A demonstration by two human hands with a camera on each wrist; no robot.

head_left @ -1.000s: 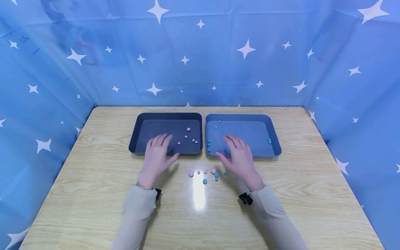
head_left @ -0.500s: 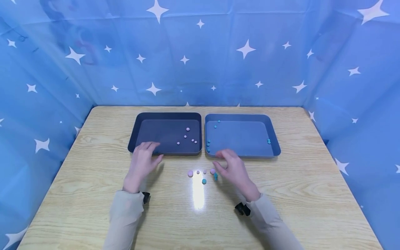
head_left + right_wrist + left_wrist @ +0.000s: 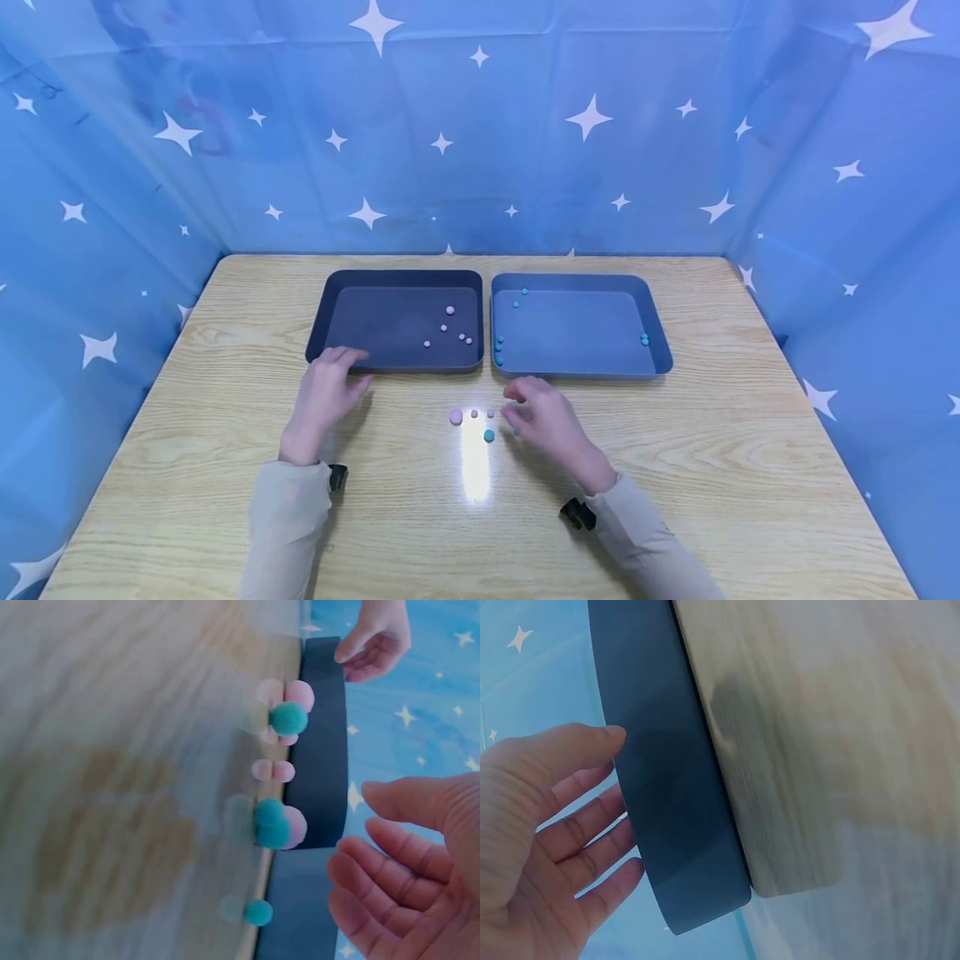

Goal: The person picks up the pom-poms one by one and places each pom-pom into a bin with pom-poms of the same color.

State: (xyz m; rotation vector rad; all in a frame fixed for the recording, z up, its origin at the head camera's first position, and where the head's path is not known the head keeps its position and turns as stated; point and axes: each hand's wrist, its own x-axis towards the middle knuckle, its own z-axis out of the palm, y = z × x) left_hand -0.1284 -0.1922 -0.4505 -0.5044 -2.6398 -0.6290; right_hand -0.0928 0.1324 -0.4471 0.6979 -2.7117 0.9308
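Note:
Near the front left corner of the dark tray (image 3: 382, 317), my left hand (image 3: 318, 404) hovers with fingers relaxed and nothing in them. The left wrist view shows its thumb and fingers beside the tray wall (image 3: 675, 787). My right hand (image 3: 551, 425) reaches over the loose pom-poms in front of the trays, fingers loosely bent and holding nothing. It covers some of them in the head view. A larger pink pom-pom (image 3: 456, 417), a teal pom-pom (image 3: 489, 435) and two small pink ones lie to its left. Stacked teal pom-poms (image 3: 271, 825) overlap a pink one in the right wrist view.
A blue tray (image 3: 577, 325) with several teal pom-poms near its sides stands right of the dark tray. Several pink pom-poms (image 3: 450, 310) lie in the dark tray's right half. A starry blue curtain (image 3: 480, 167) surrounds the wooden table (image 3: 720, 467).
My right hand has drawn back from over the blue tray to the pom-poms on the table, its fingers bending. My left hand has moved left and toward me, off the dark tray's middle.

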